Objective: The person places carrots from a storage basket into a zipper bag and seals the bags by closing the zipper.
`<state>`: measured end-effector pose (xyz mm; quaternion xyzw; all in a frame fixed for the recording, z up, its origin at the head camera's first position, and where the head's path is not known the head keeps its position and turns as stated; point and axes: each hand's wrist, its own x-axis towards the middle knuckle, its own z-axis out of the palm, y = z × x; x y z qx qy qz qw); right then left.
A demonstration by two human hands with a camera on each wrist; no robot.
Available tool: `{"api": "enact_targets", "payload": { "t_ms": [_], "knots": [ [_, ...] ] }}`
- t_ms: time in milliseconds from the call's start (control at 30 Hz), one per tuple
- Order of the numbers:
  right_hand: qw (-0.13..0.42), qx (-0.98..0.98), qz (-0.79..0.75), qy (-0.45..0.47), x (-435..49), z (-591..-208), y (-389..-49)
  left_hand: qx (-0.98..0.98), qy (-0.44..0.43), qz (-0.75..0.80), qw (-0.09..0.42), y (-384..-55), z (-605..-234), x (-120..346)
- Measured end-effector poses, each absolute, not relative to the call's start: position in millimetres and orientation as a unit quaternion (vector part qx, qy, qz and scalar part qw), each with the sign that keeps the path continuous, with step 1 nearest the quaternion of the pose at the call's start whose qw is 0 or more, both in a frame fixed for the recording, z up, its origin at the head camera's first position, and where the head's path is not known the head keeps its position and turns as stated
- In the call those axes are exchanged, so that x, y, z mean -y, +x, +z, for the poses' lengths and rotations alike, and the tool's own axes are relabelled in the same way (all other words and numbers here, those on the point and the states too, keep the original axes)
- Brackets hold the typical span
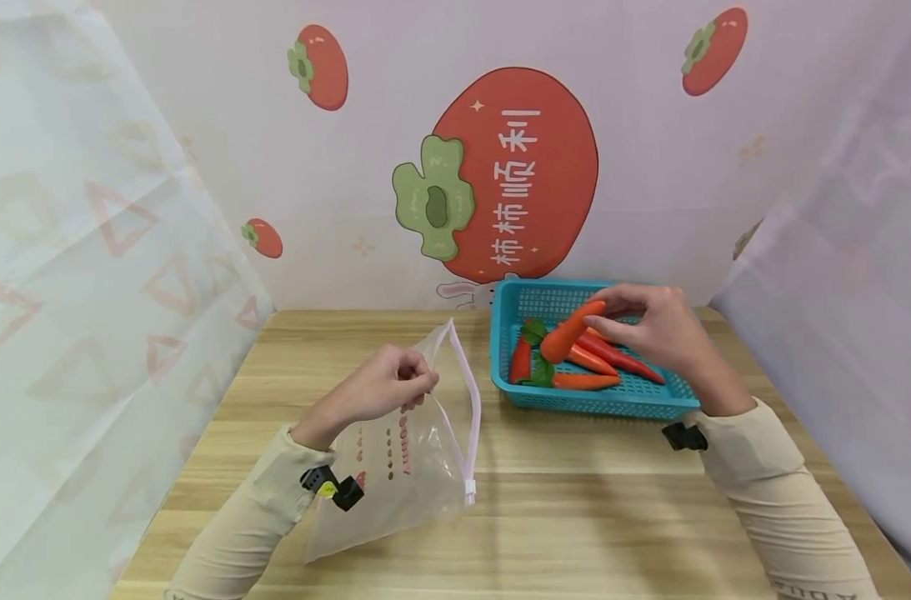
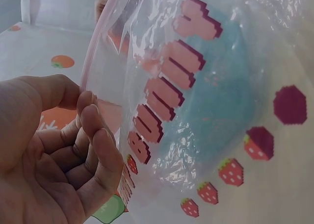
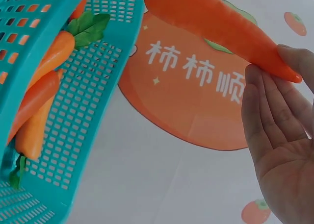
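Note:
My left hand (image 1: 386, 385) pinches the rim of a clear zip bag (image 1: 395, 492) between thumb and fingers. The bag's mouth gapes toward the right, with a pink zip edge and a white slider at its lower corner. Pink BUNNY lettering and strawberries show on its side in the left wrist view. With thumb and fingertips my right hand (image 1: 653, 325) holds a carrot (image 1: 573, 332) by its narrow tip, above a blue basket (image 1: 583, 406). The carrot's leafy end points down and left. Several more carrots (image 3: 49, 57) lie inside the basket.
The basket stands at the back right of the wooden table (image 1: 545, 517), close to the printed backdrop (image 1: 365, 167). White patterned cloth walls (image 1: 65, 292) rise on both sides.

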<state>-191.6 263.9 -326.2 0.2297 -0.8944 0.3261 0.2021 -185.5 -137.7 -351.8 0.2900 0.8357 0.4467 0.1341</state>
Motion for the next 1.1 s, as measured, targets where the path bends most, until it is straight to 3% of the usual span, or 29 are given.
{"api": "enact_targets", "payload": {
  "t_ms": [1100],
  "knots": [
    [0.207,0.866,0.356,0.284,-224.7,-291.7,-171.7,-0.845,0.29,0.431,0.125,-186.1,-354.9,136.3]
  ]
}}
